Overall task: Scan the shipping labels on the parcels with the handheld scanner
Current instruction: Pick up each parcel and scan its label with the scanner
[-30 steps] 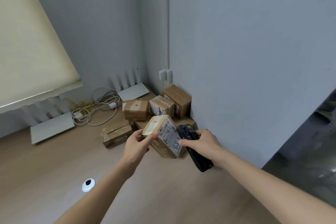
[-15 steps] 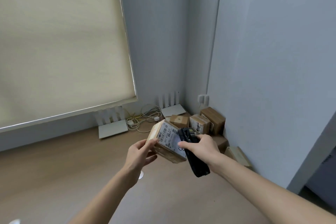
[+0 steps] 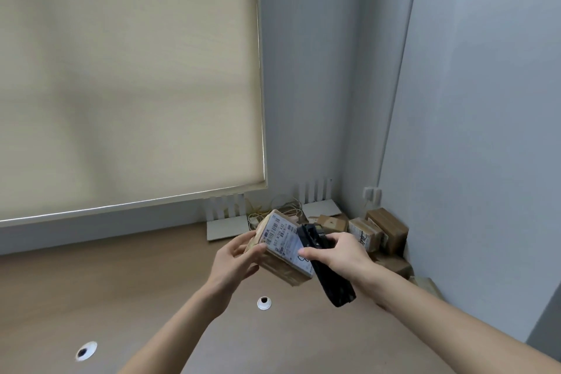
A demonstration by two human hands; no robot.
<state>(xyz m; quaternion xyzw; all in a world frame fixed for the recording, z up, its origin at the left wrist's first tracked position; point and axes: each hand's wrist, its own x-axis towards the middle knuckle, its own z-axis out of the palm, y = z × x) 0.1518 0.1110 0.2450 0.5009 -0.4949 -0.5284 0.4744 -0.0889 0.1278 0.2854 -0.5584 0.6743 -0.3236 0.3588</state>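
Note:
My left hand (image 3: 235,261) grips a small cardboard parcel (image 3: 280,264) by its left side and holds it tilted in the air above the wooden desk (image 3: 121,288). Its white shipping label (image 3: 280,237) with barcodes faces up toward me. My right hand (image 3: 337,253) grips a black handheld scanner (image 3: 329,276), whose head lies against the label's right edge. Several more cardboard parcels (image 3: 373,232) are piled in the desk's far right corner by the wall.
Two white routers (image 3: 226,218) with upright antennas and a tangle of cables (image 3: 273,212) lie at the back of the desk below a roller blind (image 3: 127,85). Two round cable holes (image 3: 264,303) are set in the desk. A wall socket (image 3: 372,194) sits in the corner.
The view has swung up and to the left. My left hand has lifted the parcel away from the pile and turned its label more toward me; the scanner has stayed against it.

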